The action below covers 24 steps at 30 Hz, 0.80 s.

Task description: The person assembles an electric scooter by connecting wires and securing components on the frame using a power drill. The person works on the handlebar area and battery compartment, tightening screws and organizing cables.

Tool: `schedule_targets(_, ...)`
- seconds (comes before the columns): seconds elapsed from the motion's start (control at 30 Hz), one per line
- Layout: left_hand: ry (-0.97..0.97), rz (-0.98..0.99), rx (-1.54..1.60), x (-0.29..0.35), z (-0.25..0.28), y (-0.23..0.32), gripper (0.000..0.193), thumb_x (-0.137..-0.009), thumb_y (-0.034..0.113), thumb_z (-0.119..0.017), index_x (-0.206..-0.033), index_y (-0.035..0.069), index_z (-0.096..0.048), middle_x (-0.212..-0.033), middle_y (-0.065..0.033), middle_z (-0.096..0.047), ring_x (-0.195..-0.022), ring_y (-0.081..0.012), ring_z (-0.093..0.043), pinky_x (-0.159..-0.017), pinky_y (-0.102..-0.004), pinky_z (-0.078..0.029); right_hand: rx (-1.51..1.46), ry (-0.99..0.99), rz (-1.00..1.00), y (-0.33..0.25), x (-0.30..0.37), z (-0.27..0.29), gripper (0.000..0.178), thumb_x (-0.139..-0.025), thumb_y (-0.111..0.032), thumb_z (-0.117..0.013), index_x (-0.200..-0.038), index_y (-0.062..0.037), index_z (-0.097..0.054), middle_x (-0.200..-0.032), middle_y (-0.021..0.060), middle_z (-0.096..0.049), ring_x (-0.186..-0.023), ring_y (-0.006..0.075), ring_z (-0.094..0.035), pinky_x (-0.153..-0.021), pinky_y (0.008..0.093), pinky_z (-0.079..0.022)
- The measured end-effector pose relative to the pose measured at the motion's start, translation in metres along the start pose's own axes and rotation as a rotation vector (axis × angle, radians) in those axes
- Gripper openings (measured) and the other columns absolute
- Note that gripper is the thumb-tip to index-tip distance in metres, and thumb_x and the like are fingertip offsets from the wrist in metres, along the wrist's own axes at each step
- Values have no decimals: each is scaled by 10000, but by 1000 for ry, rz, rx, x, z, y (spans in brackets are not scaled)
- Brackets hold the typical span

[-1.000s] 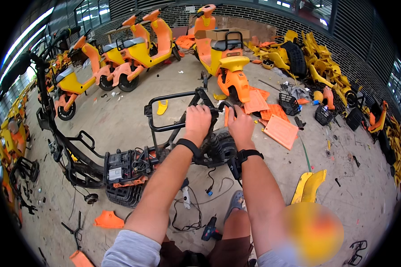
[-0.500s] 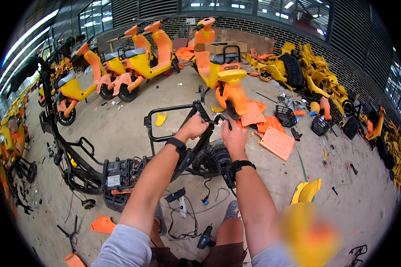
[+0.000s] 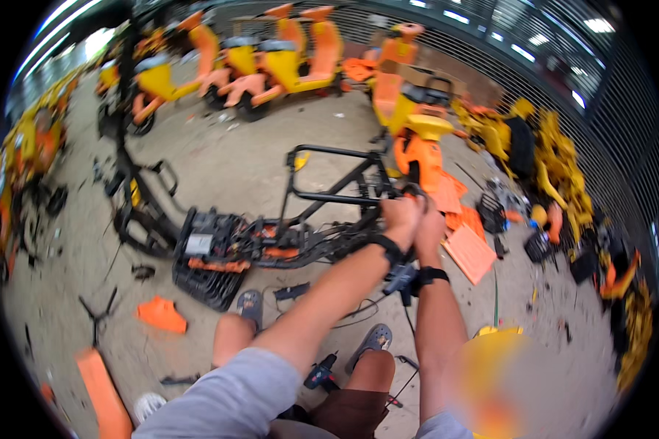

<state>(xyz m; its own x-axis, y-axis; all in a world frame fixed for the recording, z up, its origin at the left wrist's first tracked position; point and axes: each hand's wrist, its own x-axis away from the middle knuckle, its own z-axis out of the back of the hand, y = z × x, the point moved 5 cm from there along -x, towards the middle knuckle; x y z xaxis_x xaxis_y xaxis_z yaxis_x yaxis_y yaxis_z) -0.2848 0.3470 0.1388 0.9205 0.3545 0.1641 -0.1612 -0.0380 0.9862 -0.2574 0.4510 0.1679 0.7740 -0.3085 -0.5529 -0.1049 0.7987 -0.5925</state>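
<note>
We see both hands gripping one stripped black scooter frame (image 3: 322,219) that lies on its side on the concrete floor (image 3: 234,157), about the middle of it. The left hand (image 3: 401,219) has its fingers curled tight around a black bar at the frame's right end, and the right hand (image 3: 430,227) sits just beside it, touching it, fingers also wrapped on the same part — though how far they close we cannot tell. Each wrist bears one dark band, two in all. The frame carries one black tubular loop (image 3: 329,172) rising toward the far side and one black battery tray (image 3: 212,252) at its left end. Near the person's knees lies one cordless drill (image 3: 321,374), between two grey sandals (image 3: 250,307). Toward the floor's near left edge we count two loose orange panels (image 3: 161,314) — one small, one long. Just right of the hands lies one flat orange plate (image 3: 470,252). Along the far edge stand at least three yellow-and-orange scooters (image 3: 285,66), with one more (image 3: 410,110) close behind the frame.
</note>
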Motion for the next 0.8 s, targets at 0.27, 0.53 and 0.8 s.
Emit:
schedule_targets(0.27,-412,346,400,-2,5,-14,290,-984,251,-380,-964,18,-550,-752,-140,-575,-648,-306,-600,-553,-464,-489,-2,-250,137,4,-27,-6,393,-958,-324,-459,-1120,-13,-637,-928,275,-662,-865,440,-647,-768,476,-510)
schedule_targets(0.53,-517,215,708,24,5,1,307,-1042,304,-341,-940,58,-494,-602,-21,-411,-450,-144,-390,-410,-313,-347,-193,-426,-183,4,-28,-20,448,-912,-339,-445,-1231,-66,-603,-993,235,-675,-831,350,-674,-774,399,-529)
schedule_targets(0.8,-497,-7,88,-14,45,-4,322,-992,326,-461,-881,47,-576,-525,10,-405,-372,-98,-332,-335,-271,-237,-116,-348,-33,-4,-31,-9,427,-916,-389,-529,-1192,-75,-618,-1095,257,-637,-1066,419,-587,-907,460,-466)
